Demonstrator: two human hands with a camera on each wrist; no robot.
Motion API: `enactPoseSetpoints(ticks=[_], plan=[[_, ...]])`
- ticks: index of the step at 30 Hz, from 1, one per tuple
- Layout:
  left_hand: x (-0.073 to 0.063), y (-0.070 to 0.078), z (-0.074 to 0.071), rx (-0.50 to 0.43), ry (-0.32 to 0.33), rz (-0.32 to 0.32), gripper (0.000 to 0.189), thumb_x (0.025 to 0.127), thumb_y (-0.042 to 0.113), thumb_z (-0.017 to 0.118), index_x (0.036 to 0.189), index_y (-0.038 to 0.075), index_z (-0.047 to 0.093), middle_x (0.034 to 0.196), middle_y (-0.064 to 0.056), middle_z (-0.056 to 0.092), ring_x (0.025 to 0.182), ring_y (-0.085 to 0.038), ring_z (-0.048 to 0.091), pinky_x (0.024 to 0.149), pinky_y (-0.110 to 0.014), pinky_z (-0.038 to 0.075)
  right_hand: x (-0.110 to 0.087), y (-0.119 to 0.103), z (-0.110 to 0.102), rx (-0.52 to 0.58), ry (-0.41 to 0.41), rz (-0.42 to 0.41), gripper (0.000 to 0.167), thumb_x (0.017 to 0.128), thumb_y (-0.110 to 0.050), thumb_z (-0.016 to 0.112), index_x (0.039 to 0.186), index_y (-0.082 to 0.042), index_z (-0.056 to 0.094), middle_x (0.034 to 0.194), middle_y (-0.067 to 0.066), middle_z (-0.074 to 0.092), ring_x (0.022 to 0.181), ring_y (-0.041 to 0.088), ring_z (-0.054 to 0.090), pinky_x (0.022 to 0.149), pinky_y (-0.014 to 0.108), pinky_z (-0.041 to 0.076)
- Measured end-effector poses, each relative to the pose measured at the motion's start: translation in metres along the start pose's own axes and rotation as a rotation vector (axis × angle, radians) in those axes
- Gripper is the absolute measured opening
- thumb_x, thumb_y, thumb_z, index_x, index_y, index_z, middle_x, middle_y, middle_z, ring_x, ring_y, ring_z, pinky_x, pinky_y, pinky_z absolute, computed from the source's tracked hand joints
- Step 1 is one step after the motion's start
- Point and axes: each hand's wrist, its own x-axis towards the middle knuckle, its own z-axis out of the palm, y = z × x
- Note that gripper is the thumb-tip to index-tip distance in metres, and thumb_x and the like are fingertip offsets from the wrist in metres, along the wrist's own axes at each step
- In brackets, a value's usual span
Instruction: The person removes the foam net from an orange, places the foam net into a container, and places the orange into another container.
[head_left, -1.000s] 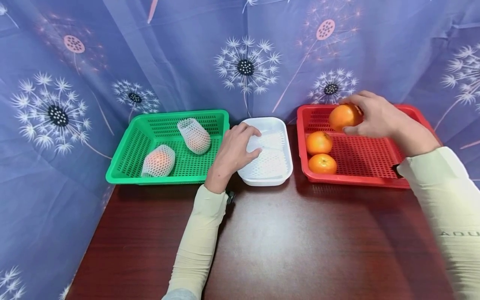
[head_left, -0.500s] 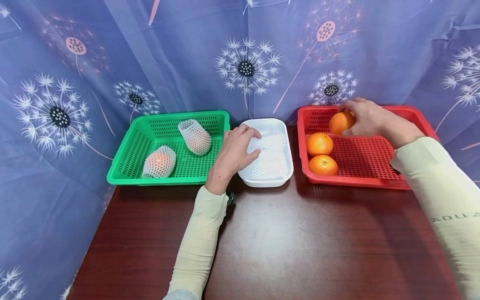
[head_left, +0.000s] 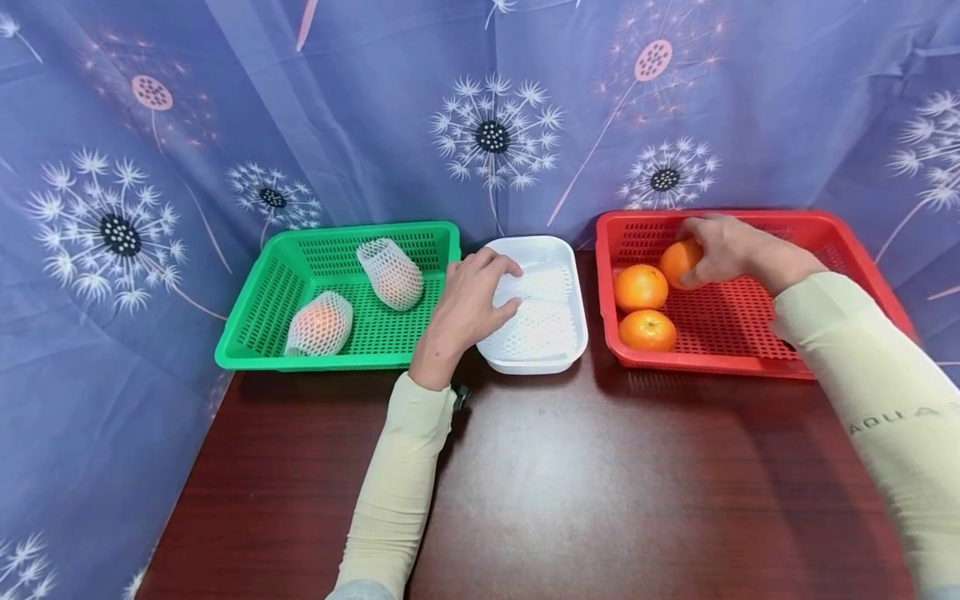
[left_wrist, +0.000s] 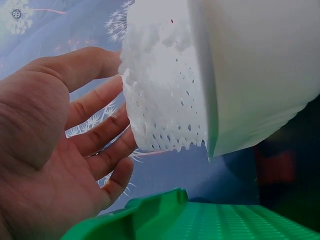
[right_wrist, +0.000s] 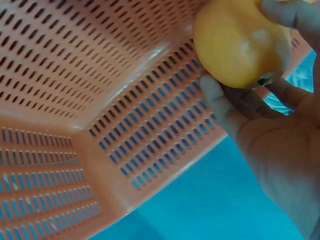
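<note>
Gripping an orange (head_left: 677, 265), the right hand (head_left: 716, 250) is inside the red basket (head_left: 727, 325), beside two other oranges (head_left: 641, 288). The left hand (head_left: 472, 296), relaxed and loosely spread, is at foam netting (head_left: 540, 327) in the white tray (head_left: 528, 367), near the green basket (head_left: 337, 362).

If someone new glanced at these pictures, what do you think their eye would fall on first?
Probably the bright red basket on the right, where the right hand holds an orange near two more oranges. Next would likely come the green basket on the left, with two fruits in white netting, and the white tray between the baskets, with the left hand at its left side.
</note>
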Motion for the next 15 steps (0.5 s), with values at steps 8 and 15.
enactPoseSetpoints(ticks=[8,15], plan=[[-0.0001,-0.0003,-0.0005,-0.014,-0.019,-0.006,0.031,0.097,0.026,0.078,0.125,0.015,0.071,0.127,-0.004,0.065,0.116,-0.028,0.06,0.101,-0.05,0.042,0.0017,0.0083,0.0074,-0.025,-0.038,0.012,0.072,0.073,-0.027,0.09,0.127,0.008,0.058,0.113,0.033,0.059,0.1,0.044,0.058,0.084,0.06,0.052],[-0.0004,-0.0006,-0.0018,-0.013,-0.033,-0.014,0.029,0.098,0.025,0.077,0.125,0.015,0.071,0.128,-0.004,0.064,0.119,-0.028,0.058,0.104,-0.052,0.041,0.0044,0.0071,0.0106,-0.017,-0.032,0.005,0.073,0.072,-0.028,0.091,0.127,0.007,0.058,0.117,0.035,0.058,0.103,0.045,0.057,0.087,0.061,0.052]])
